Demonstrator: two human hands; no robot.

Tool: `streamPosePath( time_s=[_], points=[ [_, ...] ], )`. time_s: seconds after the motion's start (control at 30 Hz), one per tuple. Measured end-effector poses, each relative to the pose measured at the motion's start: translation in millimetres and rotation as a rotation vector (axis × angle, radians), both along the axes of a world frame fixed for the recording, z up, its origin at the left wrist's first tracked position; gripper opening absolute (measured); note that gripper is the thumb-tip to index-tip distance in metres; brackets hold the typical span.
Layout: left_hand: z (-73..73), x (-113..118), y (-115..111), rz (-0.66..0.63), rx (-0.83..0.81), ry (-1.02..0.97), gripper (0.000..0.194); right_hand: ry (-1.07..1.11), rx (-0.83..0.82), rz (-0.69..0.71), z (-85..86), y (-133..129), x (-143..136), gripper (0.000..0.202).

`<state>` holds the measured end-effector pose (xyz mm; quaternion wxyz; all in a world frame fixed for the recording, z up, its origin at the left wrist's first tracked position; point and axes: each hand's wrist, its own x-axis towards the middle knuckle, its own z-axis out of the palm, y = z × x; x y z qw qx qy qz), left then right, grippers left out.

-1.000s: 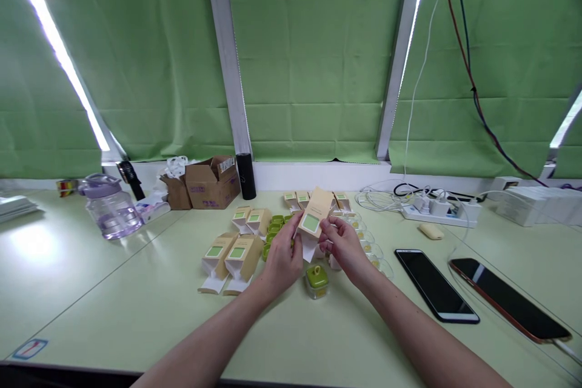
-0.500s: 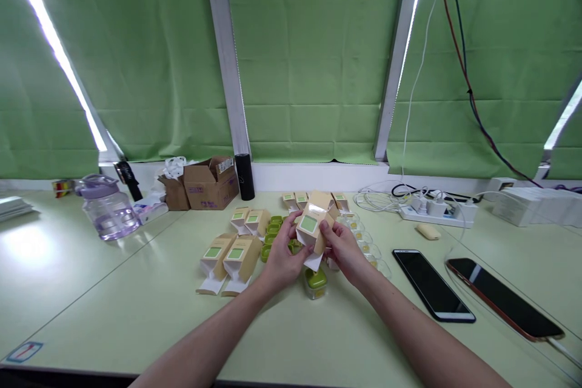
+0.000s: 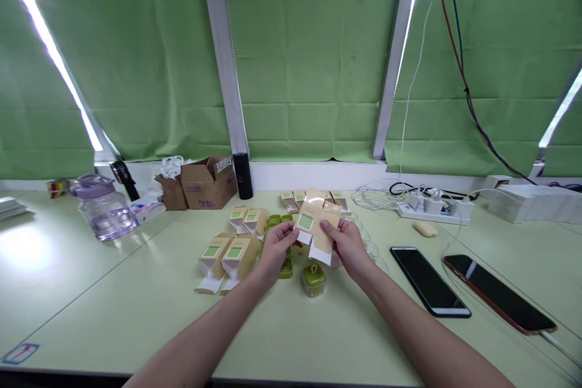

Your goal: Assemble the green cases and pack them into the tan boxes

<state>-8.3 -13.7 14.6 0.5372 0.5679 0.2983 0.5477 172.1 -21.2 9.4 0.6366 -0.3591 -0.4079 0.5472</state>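
Observation:
Between my hands is a small kraft-brown cardboard box (image 3: pixel 313 221) with a green window and white inner flaps; it looks nearly flat. My left hand (image 3: pixel 276 250) pinches its left edge. My right hand (image 3: pixel 351 248) grips its right side, thumb on the front. Just below stands a small clear container with a green lid (image 3: pixel 313 276) and a little loop on top. Several green lids (image 3: pixel 285 268) are partly hidden behind my left hand. Clear containers (image 3: pixel 370 248) stand in a row beyond my right hand, partly covered by it.
Opened-up kraft boxes (image 3: pixel 240 254) stand at the left, with more small boxes (image 3: pixel 288 200) at the back. Two phones (image 3: pixel 427 282) lie at the right, near a power strip (image 3: pixel 431 212) with cables. A water jug (image 3: pixel 107 209), brown carton (image 3: pixel 209 185) and black cylinder (image 3: pixel 243 176) stand at the back left.
The box in my hands has gone from a squared-up shape to a flatter one, its flaps spread lower. My left hand has shifted to its left edge. The view has moved slightly.

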Motion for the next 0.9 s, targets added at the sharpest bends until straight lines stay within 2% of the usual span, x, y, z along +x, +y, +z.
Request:
streamPosePath(
  time_s=[0.13,0.33,0.43,0.5,0.57,0.67,0.7,0.8,0.9],
  points=[
    [1.6,0.6,-1.5,0.022,0.043,0.066,0.05,-0.001,0.026,-0.022,-2.0,1.1,0.4,0.061],
    [-1.3,1.0,1.3,0.082,0.054,0.163,0.055,-0.118,0.11,-0.075,-2.1,0.0,-2.0,0.056],
    [0.8,-1.2,2.9,0.102,0.098,0.17,0.049,-0.13,0.142,-0.082,-0.8,-1.9,-4.7,0.056],
    [4.9,-5.0,4.8,0.171,0.187,0.216,0.042,-0.121,0.182,-0.072,-0.4,-3.1,-6.2,0.057],
    [10.5,-11.1,7.9,0.332,0.368,0.307,0.031,-0.124,0.234,-0.082,-1.1,-3.6,-6.7,0.058],
    [20.4,-23.2,12.4,0.638,0.797,0.449,0.008,-0.213,0.293,-0.202,-4.5,-2.1,-4.6,0.054],
    [23.8,-27.6,13.0,0.722,0.946,0.494,0.008,-0.251,0.299,-0.255,-6.2,-1.1,-3.5,0.05],
    [34.1,-40.3,11.5,0.897,1.337,0.638,0.033,-0.322,0.301,-0.34,-11.2,2.0,-0.9,0.041],
    [41.1,-50.7,8.4,0.952,1.596,0.755,0.049,-0.349,0.312,-0.326,-14.7,3.1,-0.8,0.042]
  ],
)
